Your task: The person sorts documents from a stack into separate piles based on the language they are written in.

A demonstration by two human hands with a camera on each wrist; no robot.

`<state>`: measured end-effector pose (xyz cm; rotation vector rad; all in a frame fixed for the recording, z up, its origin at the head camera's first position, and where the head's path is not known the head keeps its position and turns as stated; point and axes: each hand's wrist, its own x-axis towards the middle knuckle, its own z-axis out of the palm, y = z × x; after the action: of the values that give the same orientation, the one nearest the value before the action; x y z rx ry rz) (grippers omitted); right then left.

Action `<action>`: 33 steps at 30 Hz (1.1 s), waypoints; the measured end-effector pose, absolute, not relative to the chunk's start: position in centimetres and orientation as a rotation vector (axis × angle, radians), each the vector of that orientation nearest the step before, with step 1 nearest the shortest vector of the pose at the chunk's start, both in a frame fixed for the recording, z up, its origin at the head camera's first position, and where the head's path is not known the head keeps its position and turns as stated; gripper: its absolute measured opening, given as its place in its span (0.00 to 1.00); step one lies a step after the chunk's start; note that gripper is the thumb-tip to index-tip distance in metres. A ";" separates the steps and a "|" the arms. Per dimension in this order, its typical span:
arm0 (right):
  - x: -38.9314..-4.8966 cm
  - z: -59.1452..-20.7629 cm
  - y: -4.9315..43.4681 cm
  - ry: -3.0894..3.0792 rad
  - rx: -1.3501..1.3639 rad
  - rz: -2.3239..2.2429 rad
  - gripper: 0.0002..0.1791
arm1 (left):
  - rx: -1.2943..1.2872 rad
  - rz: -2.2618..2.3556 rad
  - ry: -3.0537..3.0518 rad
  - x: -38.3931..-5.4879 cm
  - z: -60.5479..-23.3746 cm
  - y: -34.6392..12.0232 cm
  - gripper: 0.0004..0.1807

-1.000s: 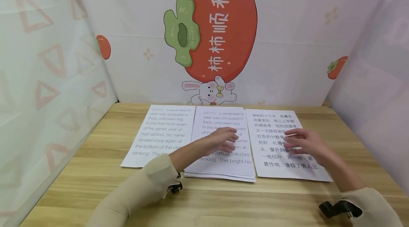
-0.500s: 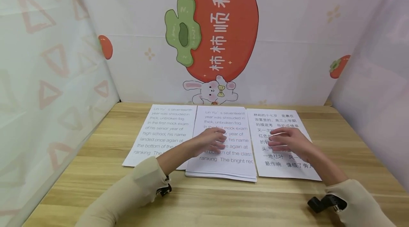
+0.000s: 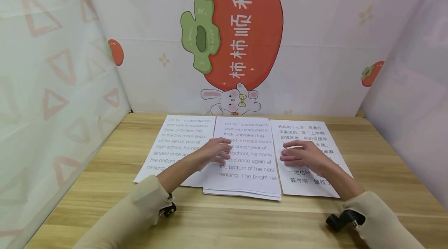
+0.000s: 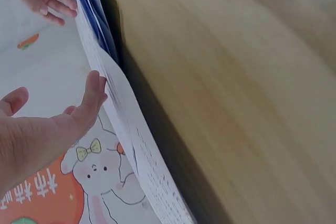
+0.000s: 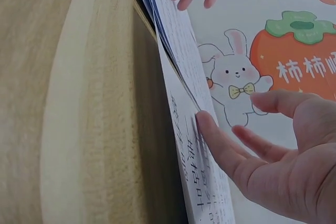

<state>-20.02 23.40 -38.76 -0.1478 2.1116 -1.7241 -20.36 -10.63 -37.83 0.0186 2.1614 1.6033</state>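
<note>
Three white paper piles lie side by side in the head view. The left sheet point(image 3: 182, 132) and the middle stack point(image 3: 250, 179) bear English print; the right sheet point(image 3: 304, 188) bears Chinese characters. My left hand point(image 3: 211, 152) is over the seam between left sheet and middle stack, fingers loosely bent and pointing right. My right hand point(image 3: 306, 156) is over the left half of the Chinese sheet, fingers slightly spread and pointing left. Neither hand grips anything. In the right wrist view, a fingertip point(image 5: 205, 121) is right at the Chinese print.
The papers lie on a wooden table point(image 3: 227, 221). A white cloth backdrop point(image 3: 315, 66) with a persimmon and a rabbit stands behind, with patterned cloth sides point(image 3: 52, 85). Black devices point(image 3: 344, 220) are worn at both wrists.
Both hands have moved left over the papers, the left from the middle stack toward the left sheet, the right toward the Chinese sheet's left edge. The papers stay in place.
</note>
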 end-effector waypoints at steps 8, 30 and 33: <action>-20.1 -38.6 22.6 2.099 -0.105 -1.741 0.32 | -0.057 1.591 2.226 -20.3 -38.0 -12.7 0.26; -20.9 -38.7 21.8 2.053 0.020 -1.768 0.29 | -0.139 1.655 2.154 -20.6 -37.0 -15.7 0.28; -21.0 -38.7 21.8 2.057 0.014 -1.767 0.29 | -0.152 1.669 2.133 -20.6 -36.9 -15.8 0.27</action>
<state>-21.03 21.78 -38.74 0.0139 2.0570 -1.7672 -20.63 -15.82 -36.88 -0.1520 2.1325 1.6689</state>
